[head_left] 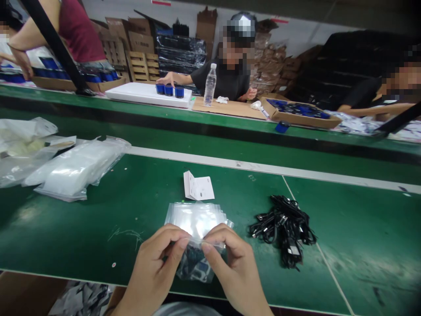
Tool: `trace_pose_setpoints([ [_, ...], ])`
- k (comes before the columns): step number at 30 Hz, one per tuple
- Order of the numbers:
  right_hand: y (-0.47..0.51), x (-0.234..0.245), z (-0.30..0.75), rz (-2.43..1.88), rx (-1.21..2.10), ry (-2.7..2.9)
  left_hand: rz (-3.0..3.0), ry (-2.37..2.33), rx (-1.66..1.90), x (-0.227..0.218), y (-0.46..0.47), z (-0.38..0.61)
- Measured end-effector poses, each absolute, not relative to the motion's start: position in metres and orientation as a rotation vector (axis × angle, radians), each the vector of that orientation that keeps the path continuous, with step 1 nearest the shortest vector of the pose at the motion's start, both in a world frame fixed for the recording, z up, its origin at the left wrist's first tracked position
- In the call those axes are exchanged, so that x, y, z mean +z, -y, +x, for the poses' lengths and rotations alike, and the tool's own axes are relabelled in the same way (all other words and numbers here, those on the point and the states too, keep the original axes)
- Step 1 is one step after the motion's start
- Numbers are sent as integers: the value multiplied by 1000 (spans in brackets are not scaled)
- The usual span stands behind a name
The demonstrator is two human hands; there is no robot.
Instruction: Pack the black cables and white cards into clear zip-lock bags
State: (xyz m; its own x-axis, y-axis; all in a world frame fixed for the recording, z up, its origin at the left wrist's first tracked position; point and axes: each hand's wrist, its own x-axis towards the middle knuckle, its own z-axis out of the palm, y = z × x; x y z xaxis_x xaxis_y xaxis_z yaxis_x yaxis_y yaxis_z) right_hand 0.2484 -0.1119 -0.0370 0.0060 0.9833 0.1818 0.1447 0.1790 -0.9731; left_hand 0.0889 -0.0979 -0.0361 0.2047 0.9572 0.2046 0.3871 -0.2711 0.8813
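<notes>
My left hand [154, 267] and my right hand [235, 270] pinch the top edge of a small clear plastic bag [194, 263] that holds a coiled black cable, just above the near edge of the green table [98, 228]. Both hands have thumb and fingers pressed together on the bag's mouth. Under and behind the bag lies a stack of empty clear bags [195, 217]. A small pile of white cards [198, 188] sits beyond it. A heap of black cables [284, 228] lies to the right of my right hand.
Bundles of clear bags [77, 169] lie at the left. Across the green belt, three other people sit or stand at a bench with a water bottle [209, 85], blue caps on a white slab [169, 90] and a cardboard tray of blue parts [299, 113].
</notes>
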Motion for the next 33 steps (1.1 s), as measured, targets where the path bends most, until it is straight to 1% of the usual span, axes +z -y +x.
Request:
trace_pose_setpoints([
  [4,113,-36,250,-1193,984,1394,1735,-1285,957,-35,98,92],
  [7,113,-35,250,-1211,1057,1409,1752,-1234,855,-34,96,90],
  [13,113,-36,252,-1298,1172,1339,1640,-1291,729,-33,96,87],
  [19,115,-37,250,-1328,1146,1384,1388,-1130,571,-28,95,91],
  [25,117,-34,249,-1368,1105,1467,1454,-1129,610,-35,95,89],
  [29,118,-32,252,-1403,1090,1504,1595,-1203,655,-32,97,91],
  [33,117,-31,258,-1385,1033,1441,1605,-1217,658,-27,97,91],
])
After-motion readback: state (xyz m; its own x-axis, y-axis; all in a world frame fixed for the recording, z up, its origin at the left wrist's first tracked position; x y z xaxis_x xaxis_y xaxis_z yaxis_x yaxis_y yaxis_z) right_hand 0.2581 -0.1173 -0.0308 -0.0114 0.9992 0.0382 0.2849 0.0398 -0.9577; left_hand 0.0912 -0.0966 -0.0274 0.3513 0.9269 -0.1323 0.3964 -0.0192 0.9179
